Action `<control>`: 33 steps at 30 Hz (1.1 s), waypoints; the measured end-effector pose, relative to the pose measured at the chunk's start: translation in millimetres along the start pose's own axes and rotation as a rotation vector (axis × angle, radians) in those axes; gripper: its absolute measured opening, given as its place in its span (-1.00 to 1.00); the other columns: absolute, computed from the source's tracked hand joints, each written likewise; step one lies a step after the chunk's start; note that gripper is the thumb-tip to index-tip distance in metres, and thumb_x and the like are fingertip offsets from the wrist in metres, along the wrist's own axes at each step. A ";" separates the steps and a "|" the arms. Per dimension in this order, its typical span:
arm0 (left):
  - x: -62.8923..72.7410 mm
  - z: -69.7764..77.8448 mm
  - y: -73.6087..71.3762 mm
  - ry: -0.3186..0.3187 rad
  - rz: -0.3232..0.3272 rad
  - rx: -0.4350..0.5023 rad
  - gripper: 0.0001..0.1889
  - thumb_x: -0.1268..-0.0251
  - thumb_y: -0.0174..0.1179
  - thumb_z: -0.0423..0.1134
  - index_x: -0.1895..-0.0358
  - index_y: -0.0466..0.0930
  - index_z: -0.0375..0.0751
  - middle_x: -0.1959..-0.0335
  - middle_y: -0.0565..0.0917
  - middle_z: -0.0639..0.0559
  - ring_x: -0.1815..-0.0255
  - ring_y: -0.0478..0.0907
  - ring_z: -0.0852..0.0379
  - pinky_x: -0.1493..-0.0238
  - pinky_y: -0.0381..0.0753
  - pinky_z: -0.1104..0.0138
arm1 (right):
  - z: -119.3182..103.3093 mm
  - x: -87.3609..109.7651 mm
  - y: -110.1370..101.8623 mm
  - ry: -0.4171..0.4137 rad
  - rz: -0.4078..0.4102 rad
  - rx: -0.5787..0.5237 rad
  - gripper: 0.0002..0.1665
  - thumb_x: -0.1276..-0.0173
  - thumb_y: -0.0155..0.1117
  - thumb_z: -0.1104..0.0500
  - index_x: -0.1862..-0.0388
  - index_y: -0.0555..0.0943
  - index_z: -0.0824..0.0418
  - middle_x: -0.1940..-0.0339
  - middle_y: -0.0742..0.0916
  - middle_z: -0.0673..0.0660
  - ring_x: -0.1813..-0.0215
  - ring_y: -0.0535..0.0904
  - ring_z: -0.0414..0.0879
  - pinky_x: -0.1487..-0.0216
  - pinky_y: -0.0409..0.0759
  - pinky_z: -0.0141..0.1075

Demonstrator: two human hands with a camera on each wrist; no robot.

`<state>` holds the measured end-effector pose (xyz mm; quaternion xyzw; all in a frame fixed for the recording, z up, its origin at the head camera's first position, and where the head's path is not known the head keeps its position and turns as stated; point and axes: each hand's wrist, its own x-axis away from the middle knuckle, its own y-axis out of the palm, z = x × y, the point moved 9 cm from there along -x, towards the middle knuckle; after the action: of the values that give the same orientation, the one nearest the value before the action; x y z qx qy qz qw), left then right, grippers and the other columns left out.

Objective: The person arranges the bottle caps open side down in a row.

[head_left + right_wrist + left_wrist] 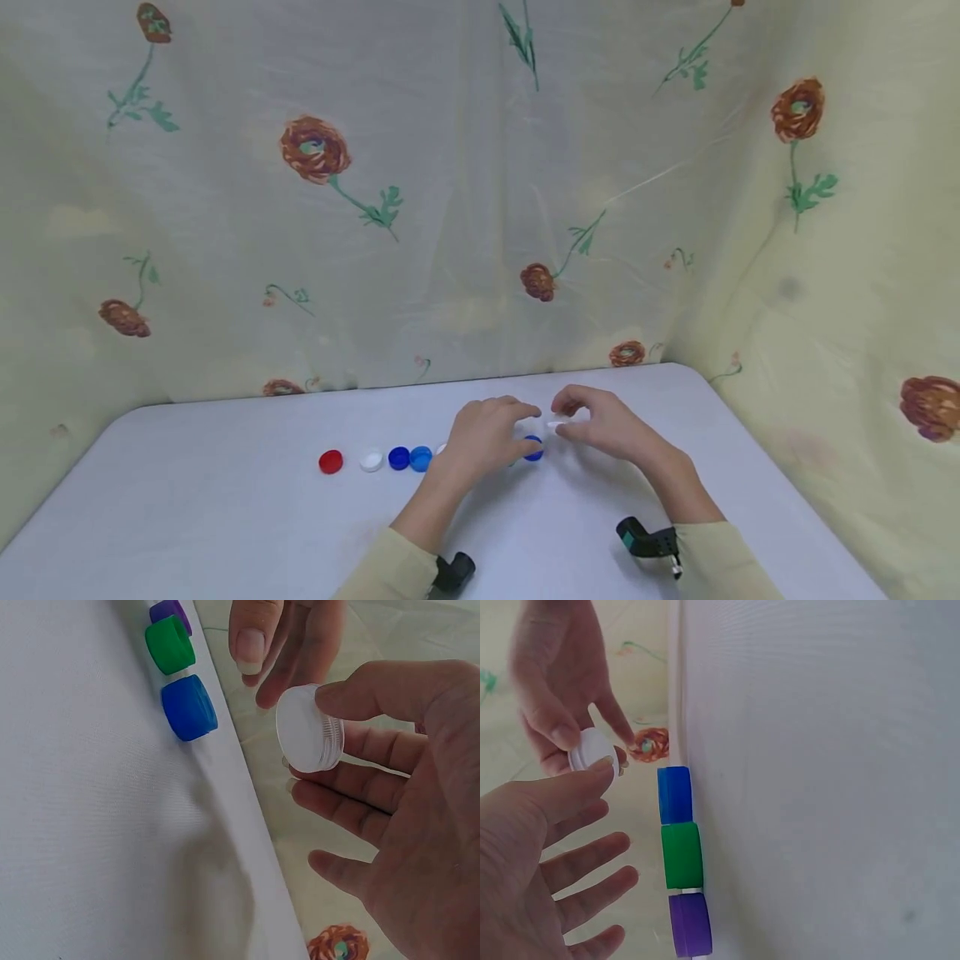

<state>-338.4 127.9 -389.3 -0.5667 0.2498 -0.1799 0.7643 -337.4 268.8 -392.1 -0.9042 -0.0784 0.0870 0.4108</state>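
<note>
My right hand (609,427) pinches a white bottle cap (300,733) between thumb and fingers, up off the table. Facing it from the left, my left hand (480,437) has its thumb and fingers spread apart and holds nothing. A gap shows between the two hands in the head view; in the left wrist view the left thumb overlaps the white cap. Below the hands a blue cap (676,795), a green cap (682,856) and a purple cap (691,924) stand in a row on the table. The left hand hides part of this row in the head view.
Further left along the row lie a red cap (330,461), another white cap (371,460), a dark blue cap (399,457) and a light blue cap (421,458). Flower-printed cloth (450,208) hangs behind the white table (225,517) and along its right side.
</note>
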 end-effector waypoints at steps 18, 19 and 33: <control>-4.9 14.6 -6.1 0.068 0.111 -0.045 -0.70 -0.24 0.35 0.08 -0.01 0.74 0.20 0.02 0.77 0.22 -0.02 0.68 0.18 -0.17 0.58 0.14 | -1.5 1.1 4.6 -0.021 -0.073 -0.105 -0.88 -0.32 0.31 0.17 0.21 0.61 0.16 0.22 0.70 0.03 0.07 0.56 -0.10 -0.24 0.43 0.16; -4.4 14.4 -6.0 0.068 0.115 -0.052 -0.71 -0.24 0.35 0.08 -0.01 0.75 0.21 0.03 0.78 0.22 -0.02 0.68 0.19 -0.18 0.58 0.14 | -1.5 0.8 5.6 -0.023 -0.079 -0.109 -0.88 -0.32 0.30 0.16 0.21 0.61 0.16 0.22 0.70 0.03 0.07 0.56 -0.11 -0.24 0.43 0.15; -6.1 14.8 -7.8 0.067 0.147 -0.083 -0.75 -0.31 0.29 0.09 0.02 0.77 0.21 0.09 0.79 0.21 0.04 0.70 0.17 -0.12 0.61 0.17 | -1.0 0.6 5.3 0.009 -0.107 -0.149 -0.79 -0.43 0.22 0.07 0.16 0.60 0.20 0.15 0.72 0.09 0.03 0.59 -0.11 -0.07 0.51 -0.18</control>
<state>-334.6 140.5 -377.3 -0.5715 0.3234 -0.1316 0.7426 -336.3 264.8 -395.5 -0.9271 -0.1309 0.0546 0.3469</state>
